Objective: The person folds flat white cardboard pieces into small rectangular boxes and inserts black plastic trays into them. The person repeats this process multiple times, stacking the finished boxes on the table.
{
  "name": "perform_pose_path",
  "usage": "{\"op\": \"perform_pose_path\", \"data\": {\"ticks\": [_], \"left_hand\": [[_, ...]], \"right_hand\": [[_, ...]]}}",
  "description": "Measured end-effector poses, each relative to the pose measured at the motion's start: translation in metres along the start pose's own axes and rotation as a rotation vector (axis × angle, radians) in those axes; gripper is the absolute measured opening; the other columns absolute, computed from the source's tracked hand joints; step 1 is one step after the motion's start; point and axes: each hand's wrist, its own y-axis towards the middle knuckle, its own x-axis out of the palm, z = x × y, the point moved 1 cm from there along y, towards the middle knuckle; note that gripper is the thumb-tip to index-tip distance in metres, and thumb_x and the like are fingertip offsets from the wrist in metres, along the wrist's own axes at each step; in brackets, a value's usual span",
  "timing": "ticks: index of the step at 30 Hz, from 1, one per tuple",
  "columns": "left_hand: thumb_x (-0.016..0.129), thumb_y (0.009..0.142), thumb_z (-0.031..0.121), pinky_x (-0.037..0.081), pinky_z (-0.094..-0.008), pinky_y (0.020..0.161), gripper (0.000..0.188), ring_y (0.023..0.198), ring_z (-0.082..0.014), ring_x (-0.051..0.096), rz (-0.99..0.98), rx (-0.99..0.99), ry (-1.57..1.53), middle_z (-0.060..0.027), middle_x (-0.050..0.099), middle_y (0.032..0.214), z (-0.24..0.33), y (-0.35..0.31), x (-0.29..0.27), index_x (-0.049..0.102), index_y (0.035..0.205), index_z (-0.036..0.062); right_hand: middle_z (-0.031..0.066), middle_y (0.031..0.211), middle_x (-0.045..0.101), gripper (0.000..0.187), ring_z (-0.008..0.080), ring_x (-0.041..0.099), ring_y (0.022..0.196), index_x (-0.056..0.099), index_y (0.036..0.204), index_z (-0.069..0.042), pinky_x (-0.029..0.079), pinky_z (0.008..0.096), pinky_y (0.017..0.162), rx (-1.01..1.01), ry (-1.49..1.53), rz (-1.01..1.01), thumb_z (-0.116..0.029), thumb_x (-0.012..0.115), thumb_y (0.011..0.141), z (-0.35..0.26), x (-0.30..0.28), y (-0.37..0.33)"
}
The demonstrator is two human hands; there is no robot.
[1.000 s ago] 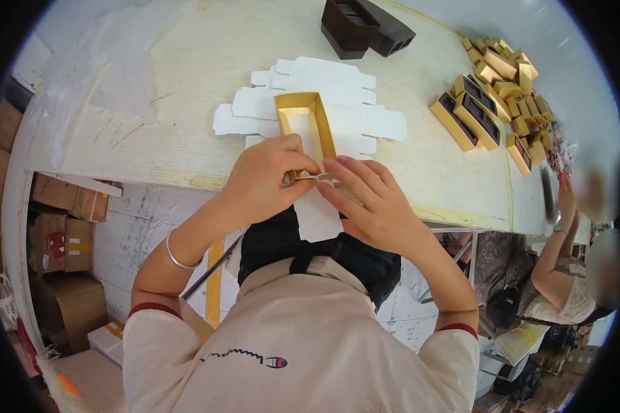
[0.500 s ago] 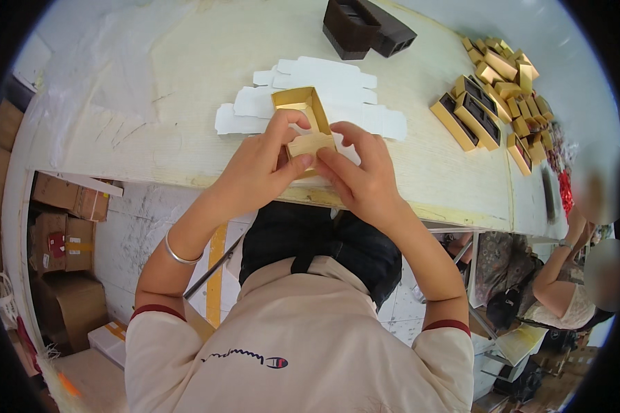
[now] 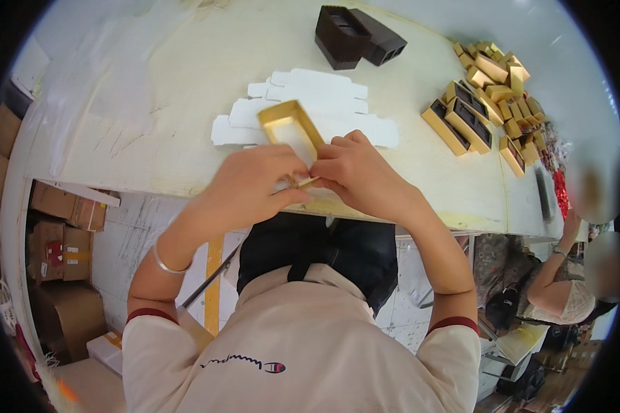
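Both hands at the near end of a gold box

In the head view, my left hand [image 3: 263, 175] pinches the left side of the near end of a gold box [image 3: 281, 114], thumb toward me and fingers bent over; it is a little blurred. My right hand [image 3: 355, 171] grips the right corner of that same end with curled fingers. The box lies between my hands and stretches away from me, its far end over a spread of flat white card pieces [image 3: 317, 84] on the worktop [image 3: 165, 148]. I cannot tell whether its underside touches them.

Farther off stand dark brown trays [image 3: 342, 36]. To the far right is a heap of gold boxes [image 3: 490, 67]; just nearer, several gold boxes with dark inserts [image 3: 470, 125] sit together. Clear plastic sheeting [image 3: 114, 89] lies at the left. At the right edge is a co-worker [image 3: 561, 297].
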Motion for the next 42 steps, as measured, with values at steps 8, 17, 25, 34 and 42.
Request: {"op": "perform_pose_path", "data": {"ticks": [8,17,25,34,42], "left_hand": [[0.082,0.061,0.012,0.032,-0.0374,0.106,0.069,0.122,-0.0290,0.044,0.027,0.221,0.037,-0.0109,0.052,0.129,-0.060,0.025,-0.023,0.055,0.124,0.0098],[0.085,0.060,0.032,0.035,-0.0357,0.097,0.073,0.104,-0.0271,0.048,0.151,0.004,0.025,-0.0081,0.055,0.109,-0.049,0.025,0.001,0.056,0.123,0.0081],[0.083,0.065,0.036,0.032,-0.0367,0.100,0.073,0.106,-0.0263,0.048,0.140,0.024,-0.037,-0.0093,0.059,0.116,-0.064,0.008,-0.002,0.054,0.125,0.0068],[0.083,0.065,0.019,0.046,-0.0349,0.091,0.070,0.104,-0.0268,0.053,0.119,-0.116,-0.242,-0.0099,0.056,0.117,-0.053,0.003,0.007,0.051,0.126,0.0058],[0.080,0.069,0.012,0.049,-0.0333,0.090,0.070,0.105,-0.0258,0.054,0.101,-0.013,-0.271,-0.0112,0.054,0.120,-0.043,0.002,0.008,0.047,0.130,0.0051]], "right_hand": [[0.0108,0.117,0.062,0.043,0.0274,0.053,0.117,0.066,0.104,-0.004,0.038,0.0378,0.103,-0.089,0.470,-0.118,0.013,0.052,0.067,0.039,-0.049,0.015],[0.0114,0.102,0.064,0.020,0.0298,0.058,0.097,0.066,0.101,-0.004,0.047,0.0393,0.084,0.155,-0.422,0.374,-0.011,0.063,0.082,0.182,-0.057,0.089],[0.0149,0.081,0.063,0.017,0.0333,0.059,0.083,0.066,0.082,-0.001,0.048,0.0406,0.072,0.148,-0.482,0.290,-0.018,0.068,0.078,0.183,-0.077,0.106],[-0.0042,0.063,0.051,0.030,0.0076,0.042,0.058,0.056,0.067,-0.007,0.035,0.0243,0.054,0.274,0.750,0.545,-0.026,0.068,0.087,0.084,-0.120,0.036],[0.0037,0.070,0.064,0.030,0.0106,0.054,0.052,0.063,0.085,-0.001,0.044,0.0214,0.053,0.742,1.651,0.432,-0.030,0.061,0.092,0.040,-0.023,-0.085]]}}
